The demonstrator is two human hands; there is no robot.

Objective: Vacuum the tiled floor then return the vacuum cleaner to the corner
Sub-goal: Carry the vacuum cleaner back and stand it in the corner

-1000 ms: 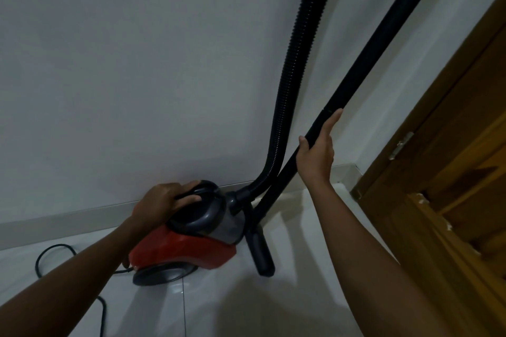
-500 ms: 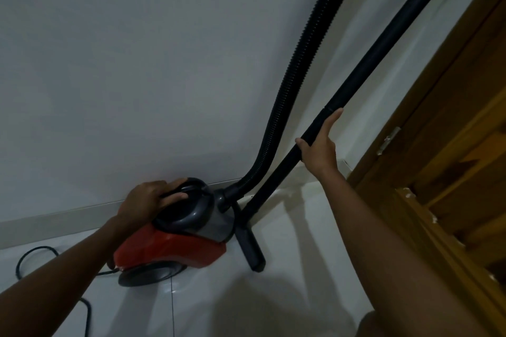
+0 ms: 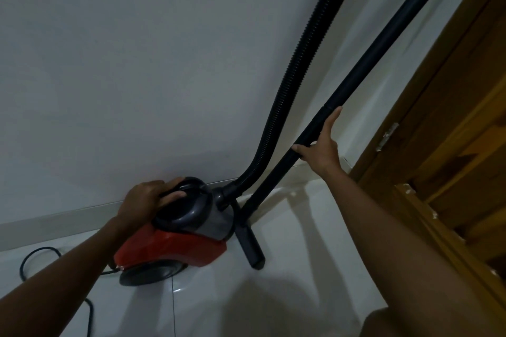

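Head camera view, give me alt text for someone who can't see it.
A person's left hand grips the dark grey handle of a red canister vacuum cleaner on a white tiled floor, while the right hand holds its rigid black wand against a white wall. A ribbed black hose rises alongside; a wooden door stands right.
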